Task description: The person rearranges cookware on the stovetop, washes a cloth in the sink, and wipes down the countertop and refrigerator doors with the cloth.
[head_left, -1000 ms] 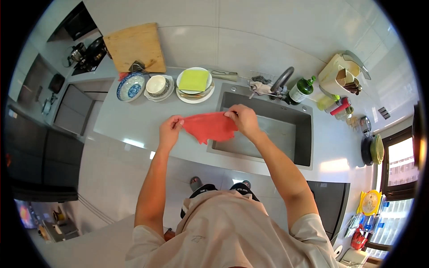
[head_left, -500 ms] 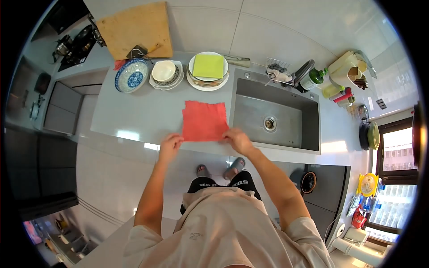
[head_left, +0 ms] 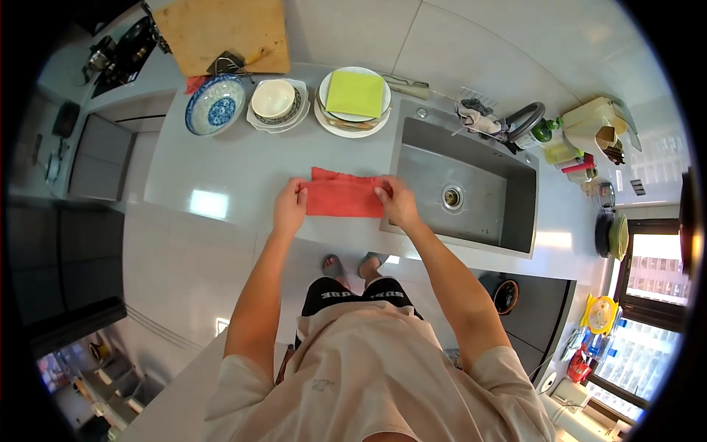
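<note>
A red cloth lies on the grey counter in front of me, doubled over into a wide strip with a frayed far edge. My left hand pinches its left side near the far corner. At the opposite end, my right hand has its thumb and fingers closed on the right side of the cloth, close to the sink's left rim. Beyond the cloth stands a stack of white plates with a folded yellow-green cloth on top.
To the right is a grey sink with a dark faucet. A blue-patterned bowl and a cream bowl stand at the back left, before a wooden cutting board. A green bottle stands behind the sink.
Both hands have moved away from my body, bringing the cloth's near edge over to its far edge. The flat cloth is now folded to about half its depth.
</note>
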`<action>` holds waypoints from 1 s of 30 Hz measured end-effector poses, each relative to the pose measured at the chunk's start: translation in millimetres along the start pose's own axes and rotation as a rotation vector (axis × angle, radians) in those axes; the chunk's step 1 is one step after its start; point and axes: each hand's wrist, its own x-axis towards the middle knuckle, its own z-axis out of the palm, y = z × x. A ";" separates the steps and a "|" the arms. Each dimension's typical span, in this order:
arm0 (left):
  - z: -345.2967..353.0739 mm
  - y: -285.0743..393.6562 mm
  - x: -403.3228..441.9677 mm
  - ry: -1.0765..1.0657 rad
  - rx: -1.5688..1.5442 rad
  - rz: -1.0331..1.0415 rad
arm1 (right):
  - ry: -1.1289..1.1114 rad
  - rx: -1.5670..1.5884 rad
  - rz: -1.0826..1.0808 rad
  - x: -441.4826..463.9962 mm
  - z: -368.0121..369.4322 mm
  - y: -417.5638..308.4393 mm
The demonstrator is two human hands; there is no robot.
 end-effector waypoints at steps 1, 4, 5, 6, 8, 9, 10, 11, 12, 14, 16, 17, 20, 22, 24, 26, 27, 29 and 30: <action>7.6 -0.7 5.9 0.079 0.122 0.049 | 0.113 -0.090 -0.051 7.3 9.7 10.4; 31.4 -5.0 2.1 -0.028 0.544 0.228 | 0.202 -0.173 0.104 11.8 31.8 27.0; 39.0 -7.1 -4.4 -0.088 0.556 0.273 | 0.187 -0.169 0.209 9.9 38.2 29.0; 45.8 -10.0 -16.2 -0.151 0.569 0.317 | 0.160 -0.162 0.242 6.8 43.1 27.9; 50.2 -12.3 -35.4 -0.204 0.592 0.362 | 0.103 -0.150 0.310 0.5 53.6 25.6; 49.6 -11.1 -41.5 -0.190 0.603 0.365 | 0.127 -0.162 0.320 0.2 58.1 22.6; 49.1 -9.5 -43.6 -0.175 0.614 0.369 | 0.152 -0.173 0.328 0.6 62.0 19.1; 49.0 -8.2 -43.5 -0.175 0.585 0.360 | 0.178 -0.185 0.337 0.3 63.9 16.7; 49.2 -8.4 -43.0 -0.175 0.557 0.351 | 0.141 -0.172 0.399 3.2 64.8 17.5; 44.7 -10.7 -38.7 -0.138 0.412 0.303 | 0.067 -0.142 0.519 17.7 67.6 15.6; 41.1 -23.4 -34.4 -0.068 0.174 0.223 | 0.023 -0.041 0.500 26.1 69.0 4.0; 39.1 -29.8 -36.4 -0.047 0.061 0.127 | 0.001 0.008 0.491 27.4 70.0 -1.6; 28.9 -40.9 -46.2 0.022 -0.160 -0.047 | 0.054 0.034 0.209 17.4 95.8 -37.5; 23.1 -59.0 -49.2 0.076 -0.137 -0.009 | -0.012 0.076 0.126 2.4 104.4 -68.0; 13.0 -59.0 -53.2 0.015 -0.163 -0.074 | -0.008 0.010 0.011 -1.9 112.5 -79.2; 9.9 -61.0 -56.0 -0.008 -0.163 -0.052 | 0.079 -0.157 -0.132 1.2 130.5 -69.2; 12.1 -63.8 -57.1 -0.001 -0.150 0.003 | 0.068 -0.214 -0.173 3.9 135.6 -72.3; 17.0 -69.8 -62.0 -0.008 -0.180 0.047 | 0.043 -0.326 -0.247 6.9 146.5 -76.4; 16.9 -69.0 -63.6 -0.023 -0.222 0.038 | 0.026 -0.395 -0.249 5.5 153.4 -78.1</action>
